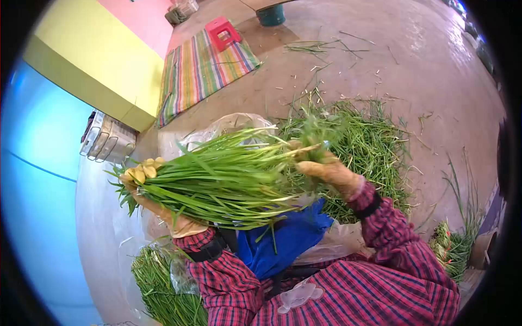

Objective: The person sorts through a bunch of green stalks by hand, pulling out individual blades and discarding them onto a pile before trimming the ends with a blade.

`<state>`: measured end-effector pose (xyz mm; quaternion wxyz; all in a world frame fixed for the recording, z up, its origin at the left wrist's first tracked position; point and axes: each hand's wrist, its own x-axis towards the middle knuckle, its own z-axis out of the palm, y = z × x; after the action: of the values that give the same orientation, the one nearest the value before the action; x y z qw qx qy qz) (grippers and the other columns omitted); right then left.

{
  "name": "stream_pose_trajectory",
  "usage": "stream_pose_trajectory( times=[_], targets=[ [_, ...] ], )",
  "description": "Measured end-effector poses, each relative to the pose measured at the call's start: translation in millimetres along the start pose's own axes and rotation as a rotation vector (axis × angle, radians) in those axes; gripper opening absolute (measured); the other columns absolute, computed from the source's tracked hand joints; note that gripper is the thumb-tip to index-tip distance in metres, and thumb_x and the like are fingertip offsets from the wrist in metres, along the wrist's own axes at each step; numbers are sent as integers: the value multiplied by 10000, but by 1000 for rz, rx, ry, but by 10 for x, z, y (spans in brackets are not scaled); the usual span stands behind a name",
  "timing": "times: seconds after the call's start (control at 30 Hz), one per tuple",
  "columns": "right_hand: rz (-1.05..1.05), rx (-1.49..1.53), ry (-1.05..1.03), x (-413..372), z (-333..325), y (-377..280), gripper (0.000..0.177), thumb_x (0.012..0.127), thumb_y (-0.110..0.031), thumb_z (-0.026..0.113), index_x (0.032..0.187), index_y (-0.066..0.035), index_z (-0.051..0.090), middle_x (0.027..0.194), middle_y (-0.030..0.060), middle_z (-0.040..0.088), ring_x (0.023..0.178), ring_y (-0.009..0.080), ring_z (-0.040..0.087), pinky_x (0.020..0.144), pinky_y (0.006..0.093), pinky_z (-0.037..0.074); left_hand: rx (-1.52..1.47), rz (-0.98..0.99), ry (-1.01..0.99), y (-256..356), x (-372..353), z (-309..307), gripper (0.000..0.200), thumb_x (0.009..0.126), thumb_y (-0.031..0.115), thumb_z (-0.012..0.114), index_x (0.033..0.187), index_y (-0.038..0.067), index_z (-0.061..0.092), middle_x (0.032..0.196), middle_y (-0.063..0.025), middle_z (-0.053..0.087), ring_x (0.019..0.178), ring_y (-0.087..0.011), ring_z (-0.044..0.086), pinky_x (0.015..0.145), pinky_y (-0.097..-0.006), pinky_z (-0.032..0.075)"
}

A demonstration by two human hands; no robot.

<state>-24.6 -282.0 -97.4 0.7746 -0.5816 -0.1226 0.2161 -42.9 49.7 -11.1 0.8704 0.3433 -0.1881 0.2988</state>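
A thick bunch of long flat green leaves, seemingly garlic chives [217, 179], lies across in front of me, pale stem ends to the right. Gloved in tan, my left hand [144, 176] wraps its fingers round the leafy end. At the stem end my right hand [323, 171], also gloved, is closed on some chive strands; motion blurs the green wisps by its fingers. Beneath the bunch is a blue cloth [288, 239] over my lap. Past my right hand spreads a heap of loose green trimmings [364, 146] on the floor.
Another chive pile [163, 288] lies at lower left, and tied bunches [448, 244] at lower right. Clear plastic sheeting [234, 124] lies behind the bunch. Farther off are a striped mat [190, 76], a pink stool [222, 33] and a green bucket [271, 15].
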Motion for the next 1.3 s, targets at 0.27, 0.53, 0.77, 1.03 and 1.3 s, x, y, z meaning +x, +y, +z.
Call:
stream_pose_trajectory(
  times=[0.27, 0.53, 0.77, 1.03, 1.3],
  targets=[
    [19, 274, 122, 251, -198, 898, 329, 952, -111, 585, 1279, -80, 575, 903, -13, 653, 705, 63, 543, 609, 229, 452, -34, 31, -52, 426, -24, -59, 300, 1023, 256, 421, 755, 193, 540, 680, 65, 494, 660, -103, 422, 625, -273, 333],
    [99, 28, 126, -6, -394, 440, 310, 925, -253, 658, 1149, -39, 660, 777, -60, 618, 664, 38, 525, 539, 224, 402, -122, 61, -115, 254, -99, 134, 212, 1018, 305, 471, 909, 161, 582, 725, 57, 534, 709, -106, 456, 665, -278, 368],
    [19, -87, -269, 199, 564, -191, 321, 940, -202, 633, 1212, -31, 619, 1068, 51, 670, 958, 128, 578, 849, 312, 479, -229, -15, -188, 13, -50, 571, 466, 1036, 439, 357, 827, 132, 640, 580, 47, 475, 583, -154, 487, 606, -318, 383],
    [-226, -550, -175, -8, -202, 1203, 273, 956, -166, 571, 1205, -56, 599, 1056, 69, 665, 933, 184, 616, 804, 360, 492, -178, -12, -110, 117, 46, 298, 394, 1027, 386, 427, 835, 113, 636, 607, 23, 507, 565, -152, 471, 584, -323, 407],
    [464, -214, 125, -357, -818, 1097, 332, 957, -181, 576, 1263, -60, 537, 1005, 13, 633, 894, 131, 577, 771, 271, 468, 139, 28, 40, 308, 295, 469, 369, 1004, 386, 462, 704, 170, 467, 598, 49, 427, 574, -131, 408, 652, -344, 413]
  ],
)
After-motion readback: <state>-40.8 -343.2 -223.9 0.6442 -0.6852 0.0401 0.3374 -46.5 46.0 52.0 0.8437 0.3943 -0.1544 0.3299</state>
